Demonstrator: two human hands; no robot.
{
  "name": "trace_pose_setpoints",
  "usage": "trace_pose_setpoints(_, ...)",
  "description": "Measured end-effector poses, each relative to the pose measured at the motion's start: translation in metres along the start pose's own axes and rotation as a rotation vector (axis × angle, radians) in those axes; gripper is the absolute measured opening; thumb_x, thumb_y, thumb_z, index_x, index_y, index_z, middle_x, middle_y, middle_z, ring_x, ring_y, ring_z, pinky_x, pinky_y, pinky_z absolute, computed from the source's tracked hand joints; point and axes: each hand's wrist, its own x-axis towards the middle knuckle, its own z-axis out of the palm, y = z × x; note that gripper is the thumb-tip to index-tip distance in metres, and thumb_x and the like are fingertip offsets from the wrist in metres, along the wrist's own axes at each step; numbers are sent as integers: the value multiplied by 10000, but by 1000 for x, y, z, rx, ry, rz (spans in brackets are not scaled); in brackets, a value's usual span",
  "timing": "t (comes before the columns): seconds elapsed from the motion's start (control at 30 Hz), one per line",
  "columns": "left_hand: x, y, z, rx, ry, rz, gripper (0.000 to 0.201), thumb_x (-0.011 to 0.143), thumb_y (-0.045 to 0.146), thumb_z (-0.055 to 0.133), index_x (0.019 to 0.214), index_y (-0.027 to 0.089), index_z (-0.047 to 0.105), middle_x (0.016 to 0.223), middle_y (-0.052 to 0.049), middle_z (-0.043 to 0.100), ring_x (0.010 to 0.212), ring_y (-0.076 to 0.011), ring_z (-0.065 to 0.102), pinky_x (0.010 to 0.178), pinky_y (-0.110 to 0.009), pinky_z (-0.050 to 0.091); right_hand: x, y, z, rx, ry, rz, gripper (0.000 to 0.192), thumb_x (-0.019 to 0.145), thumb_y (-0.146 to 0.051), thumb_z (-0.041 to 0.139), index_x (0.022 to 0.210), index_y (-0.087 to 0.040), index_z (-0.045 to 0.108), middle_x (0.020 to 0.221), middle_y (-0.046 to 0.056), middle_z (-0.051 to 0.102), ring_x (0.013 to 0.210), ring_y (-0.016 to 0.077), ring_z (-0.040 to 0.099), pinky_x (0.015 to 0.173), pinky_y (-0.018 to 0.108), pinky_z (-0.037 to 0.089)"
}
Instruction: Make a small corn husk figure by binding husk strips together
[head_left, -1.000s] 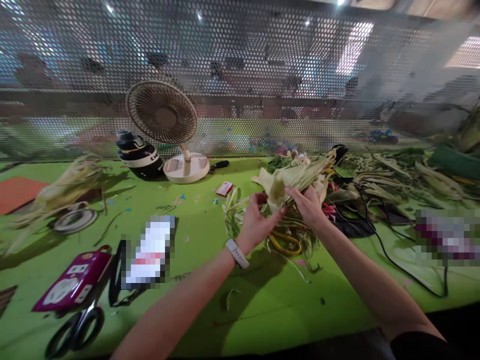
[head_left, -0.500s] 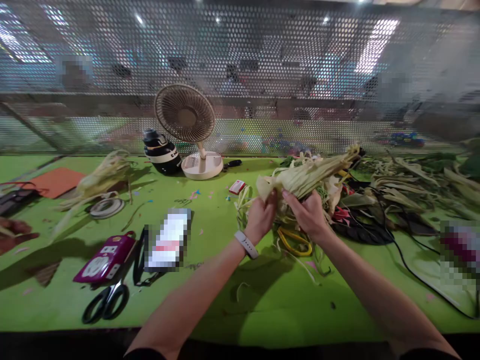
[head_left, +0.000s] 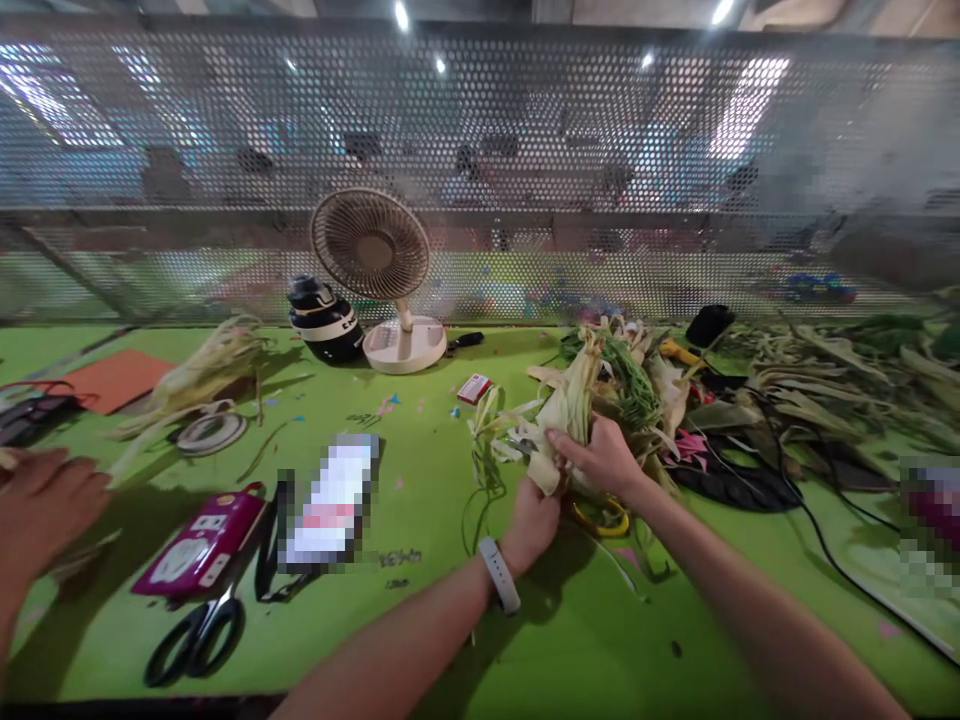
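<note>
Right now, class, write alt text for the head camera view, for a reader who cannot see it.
A person's left hand and right hand grip a bundle of pale corn husks above a green table. A small fan stands behind, scissors lie at the front left, and another person's hand rests at the left edge.

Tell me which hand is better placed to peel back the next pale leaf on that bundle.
Probably the right hand: its fingers lie over the pale leaves on the side of the leaf bundle, while the left hand grips the bundle's base from below, steadying it.
</note>
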Motion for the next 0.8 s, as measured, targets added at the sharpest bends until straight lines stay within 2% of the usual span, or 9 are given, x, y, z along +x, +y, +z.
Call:
trace_pose_setpoints(0.13,-3,7,-3,-62,-7,-86,479,795,645,459,919,200,584,664,-29,555,539,-147,467,519,-297,427,-1,1,3,-25,23,-21,283,766,-437,571,820,-164,623,837,106,707,789,266,667,719,352,511)
trace_pose_setpoints(0.3,-4,8,-4,-79,-7,-96,486,778,662,472,926,212,579,662,-19,538,536,-141,443,517,-290,405,-1,0,4,-57,22,-16,334,768,-446,565,892,-142,624,899,137,703,843,283,664,759,370,503)
trace_pose_setpoints(0.47,-1,2,-4,-89,-13,-90,491,765,662,492,903,204,605,659,-23,549,549,-145,443,522,-283,386,-2,1,4,-60,11,-14,355,773,-451,556,895,-127,631,905,147,701,846,283,664,763,363,498)
trace_pose_setpoints(0.6,-3,5,-3,-131,8,-71,492,758,648,516,890,184,608,701,-29,568,570,-137,449,545,-272,382,-2,3,4,-64,6,-20,355,772,-461,563,892,-134,635,896,136,706,831,276,668,736,347,502)
trace_pose_setpoints(0.8,-4,8,-2,-161,7,-106,502,758,628,536,890,151,619,638,-14,547,511,-108,406,502,-250,361,-2,6,5,-29,-4,4,368,767,-465,574,892,-127,646,896,135,708,853,289,665,772,370,504)
